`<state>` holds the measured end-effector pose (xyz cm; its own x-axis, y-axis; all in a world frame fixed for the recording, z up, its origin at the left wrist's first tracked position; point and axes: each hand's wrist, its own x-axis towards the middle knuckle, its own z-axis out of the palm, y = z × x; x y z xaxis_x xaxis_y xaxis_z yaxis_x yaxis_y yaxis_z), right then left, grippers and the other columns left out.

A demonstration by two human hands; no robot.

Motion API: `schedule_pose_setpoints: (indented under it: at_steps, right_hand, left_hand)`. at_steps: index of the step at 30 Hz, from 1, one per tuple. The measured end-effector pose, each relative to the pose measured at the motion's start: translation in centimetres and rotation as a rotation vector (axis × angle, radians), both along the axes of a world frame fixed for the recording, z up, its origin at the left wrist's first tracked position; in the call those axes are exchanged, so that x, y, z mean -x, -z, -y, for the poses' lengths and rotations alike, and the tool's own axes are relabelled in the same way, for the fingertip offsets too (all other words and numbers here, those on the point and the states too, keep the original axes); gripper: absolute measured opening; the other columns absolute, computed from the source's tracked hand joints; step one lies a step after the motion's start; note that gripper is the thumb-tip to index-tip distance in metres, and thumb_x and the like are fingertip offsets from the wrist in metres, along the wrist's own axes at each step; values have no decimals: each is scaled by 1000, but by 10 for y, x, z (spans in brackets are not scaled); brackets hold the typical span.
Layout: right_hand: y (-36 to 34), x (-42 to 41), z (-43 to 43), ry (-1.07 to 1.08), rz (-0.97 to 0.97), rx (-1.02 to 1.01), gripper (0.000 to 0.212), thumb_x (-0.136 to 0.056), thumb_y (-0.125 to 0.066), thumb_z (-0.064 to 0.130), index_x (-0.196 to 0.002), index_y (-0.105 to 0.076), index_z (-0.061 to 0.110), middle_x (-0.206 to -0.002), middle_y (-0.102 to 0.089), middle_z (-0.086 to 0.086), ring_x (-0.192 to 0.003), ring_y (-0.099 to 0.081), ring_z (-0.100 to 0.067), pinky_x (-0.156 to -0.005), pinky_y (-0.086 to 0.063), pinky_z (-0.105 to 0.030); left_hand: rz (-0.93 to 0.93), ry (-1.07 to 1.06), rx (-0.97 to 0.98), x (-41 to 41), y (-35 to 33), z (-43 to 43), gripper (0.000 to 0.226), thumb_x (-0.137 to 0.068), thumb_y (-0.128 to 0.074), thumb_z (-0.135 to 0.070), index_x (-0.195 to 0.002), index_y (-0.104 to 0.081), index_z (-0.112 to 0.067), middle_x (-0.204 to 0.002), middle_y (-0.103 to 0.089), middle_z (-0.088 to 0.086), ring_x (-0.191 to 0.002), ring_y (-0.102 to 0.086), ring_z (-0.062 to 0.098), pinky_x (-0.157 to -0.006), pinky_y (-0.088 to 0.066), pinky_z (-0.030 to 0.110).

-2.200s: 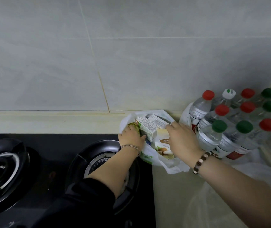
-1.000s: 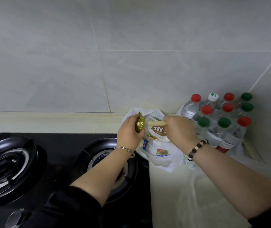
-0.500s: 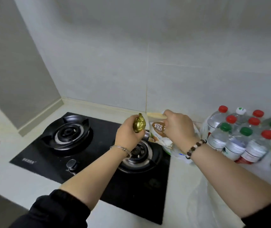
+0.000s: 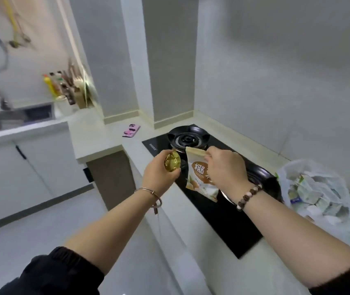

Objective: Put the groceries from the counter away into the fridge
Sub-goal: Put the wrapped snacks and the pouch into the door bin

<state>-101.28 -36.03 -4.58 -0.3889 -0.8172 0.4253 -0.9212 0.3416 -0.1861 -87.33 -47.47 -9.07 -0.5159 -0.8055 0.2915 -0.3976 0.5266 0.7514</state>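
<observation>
On my feed the gold foil packet [image 4: 172, 164] shows crinkled, mirror-bright metallic foil, and the pouch [image 4: 199, 175] a smooth, semi-matt printed film. I read the hob [image 4: 223, 226] as glossy black glass, the counter [image 4: 97, 135] as smooth matt stone and the bag [image 4: 318, 188] as thin, wrinkled translucent plastic. The bangle [image 4: 148, 190] is polished metal; the beads [image 4: 249, 195] look wooden.

A large brown character, 椰, stands on the white oval of the pouch [image 4: 198, 173]; the small line beneath it is too fine to read. The white mark on the corner of the black hob [image 4: 223, 226] and the print on the bagged cartons [image 4: 303, 192] are blurred.
</observation>
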Motion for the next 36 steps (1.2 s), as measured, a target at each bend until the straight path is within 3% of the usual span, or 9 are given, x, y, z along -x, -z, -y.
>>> schedule_pose_setpoints:
  at_steps: [4,8,12,16,21,26,32,36]
  right_hand:
    - [-6,-46,16,-214,11,49,19,-97,-44,25,-92,-59,13,-80,-67,-5,-71,-62,-25,-56,-46,-31]
    - [-17,-70,30,-321,20,103,21,-98,-43,26,-97,-59,12,-83,-66,-5,-75,-62,-25,-57,-37,-28]
    - [-24,-94,62,-410,72,109,15,-94,-47,20,-93,-60,12,-83,-67,-6,-74,-63,-25,-59,-47,-30]
    - [-34,-136,93,-544,113,100,13,-90,-49,18,-87,-60,11,-77,-64,-6,-70,-60,-25,-59,-46,-30]
    - [-54,-205,112,-700,127,82,15,-89,-47,10,-85,-61,11,-77,-62,-6,-67,-51,-24,-56,-33,-26]
    - [-47,-290,113,-920,89,65,15,-87,-46,9,-85,-61,13,-76,-62,-5,-67,-55,-23,-57,-46,-31]
    - [-53,-379,94,-1132,28,64,13,-88,-43,8,-82,-53,12,-76,-56,-5,-67,-50,-24,-55,-33,-29]
    - [-65,-430,88,-1218,60,106,15,-89,-43,8,-89,-58,9,-81,-60,-9,-70,-53,-27,-57,-39,-32]
  left_hand:
    - [23,-179,19,-71,-10,-5,52,-79,-74,-27,-125,-49,-24,-107,-58,-6,-94,-55,11,-81,-53,27]
    - [106,-257,81,-111,-35,-11,51,-80,-72,-26,-126,-50,-21,-105,-55,-8,-92,-52,7,-75,-48,19]
    - [211,-322,141,-140,-56,-7,51,-80,-72,-25,-126,-50,-21,-112,-61,0,-96,-58,14,-76,-53,24]
    - [187,-525,156,-178,-68,-5,51,-82,-71,-27,-127,-49,-21,-107,-59,-2,-90,-54,11,-66,-44,11]
    - [85,-789,98,-239,-75,-20,53,-80,-72,-26,-128,-49,-19,-115,-61,3,-94,-55,15,-75,-50,23]
    - [54,-1013,121,-313,-72,-57,52,-80,-72,-26,-127,-51,-18,-115,-61,3,-94,-56,16,-80,-52,28]
    - [18,-1218,147,-391,-77,-103,50,-79,-71,-26,-125,-53,-20,-111,-61,1,-92,-55,14,-80,-50,26]
    - [13,-1295,158,-431,-84,-121,45,-78,-71,-24,-119,-55,-21,-104,-60,-3,-91,-57,15,-80,-51,28]
